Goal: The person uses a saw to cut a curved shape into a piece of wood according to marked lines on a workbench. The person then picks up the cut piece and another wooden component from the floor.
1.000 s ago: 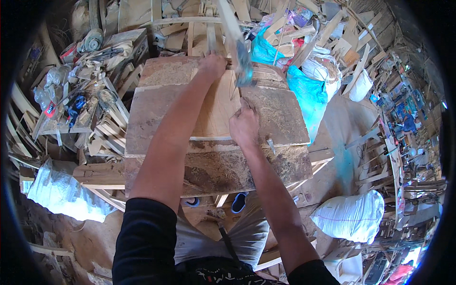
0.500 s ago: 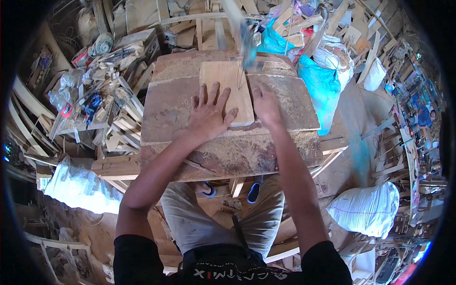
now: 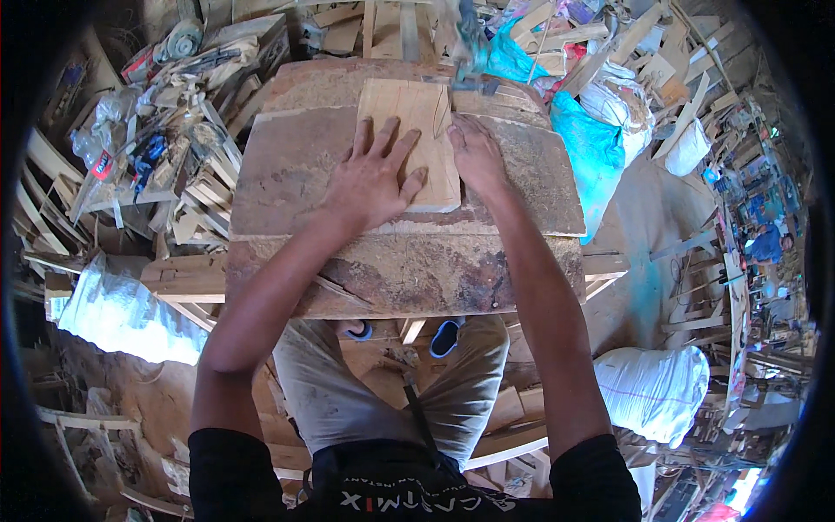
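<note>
A flat, pale wooden board (image 3: 424, 161) lies on a worn, dusty wooden work table (image 3: 287, 178). My left hand (image 3: 374, 178) rests on the board's left part with its fingers spread. At the right edge of the board, my right hand (image 3: 476, 155) has its fingers bent and pressed close together against the wood. A thin dark curved line (image 3: 440, 117) shows on the board near the right fingertips; I cannot tell whether it is a mark or a cut. Beyond the board's far right corner stands a blurred blue-grey upright part (image 3: 470, 43).
Wood offcuts (image 3: 209, 196) and a plastic bottle (image 3: 90, 148) are piled at the left. Turquoise sacking (image 3: 584, 143) hangs by the table's right edge. A stuffed white sack (image 3: 657, 391) stands on the floor at right, a clear plastic bundle (image 3: 130, 309) at left.
My right hand has moved forward and inward to the board's right edge. The board sits slightly farther from the table's front edge. The whole view has shifted a little.
</note>
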The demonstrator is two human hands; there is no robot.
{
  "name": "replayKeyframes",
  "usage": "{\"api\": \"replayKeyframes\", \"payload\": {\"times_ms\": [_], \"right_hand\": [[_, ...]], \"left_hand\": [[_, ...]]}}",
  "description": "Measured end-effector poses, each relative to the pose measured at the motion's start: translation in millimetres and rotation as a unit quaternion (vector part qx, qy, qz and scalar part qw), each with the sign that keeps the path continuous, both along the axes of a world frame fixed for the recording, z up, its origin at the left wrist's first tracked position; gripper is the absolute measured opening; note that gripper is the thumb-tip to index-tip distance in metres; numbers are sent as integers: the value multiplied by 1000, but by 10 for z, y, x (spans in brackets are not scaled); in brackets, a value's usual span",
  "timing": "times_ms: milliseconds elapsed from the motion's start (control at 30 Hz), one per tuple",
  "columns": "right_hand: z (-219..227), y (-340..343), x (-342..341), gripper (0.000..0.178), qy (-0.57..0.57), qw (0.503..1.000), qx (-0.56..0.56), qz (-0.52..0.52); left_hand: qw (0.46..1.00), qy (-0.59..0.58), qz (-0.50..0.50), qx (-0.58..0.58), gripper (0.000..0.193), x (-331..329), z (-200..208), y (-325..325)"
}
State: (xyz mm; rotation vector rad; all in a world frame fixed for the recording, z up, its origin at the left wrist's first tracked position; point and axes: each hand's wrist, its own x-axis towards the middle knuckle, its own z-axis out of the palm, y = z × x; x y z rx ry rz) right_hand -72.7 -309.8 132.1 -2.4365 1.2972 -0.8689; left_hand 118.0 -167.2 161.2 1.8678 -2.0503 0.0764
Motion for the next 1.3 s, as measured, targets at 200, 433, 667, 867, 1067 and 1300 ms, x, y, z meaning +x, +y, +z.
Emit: {"api": "replayKeyframes", "payload": {"times_ms": [200, 433, 667, 867, 1067, 1300], "right_hand": [[-10, -43, 12, 49, 5, 1000, 2, -4], [1, -65, 43, 49, 4, 1000, -2, -1], [-6, -87, 56, 48, 13, 1000, -12, -13], [-32, -129, 58, 47, -4, 999, -32, 5], [-88, -180, 63, 47, 3, 1000, -31, -5], [11, -112, 108, 45, -7, 1000, -5, -13]], "left_hand": [[1000, -10, 0, 2, 66, 27, 3, -38], [1000, 2, -16, 12, 69, 96, -21, -112], [1000, 4, -13, 2, 66, 92, 3, -114], [1000, -4, -15, 17, 67, 120, 23, -148], [1000, -12, -14, 19, 67, 143, 13, -171], [1000, -12, -18, 13, 67, 169, 6, -202]]}}
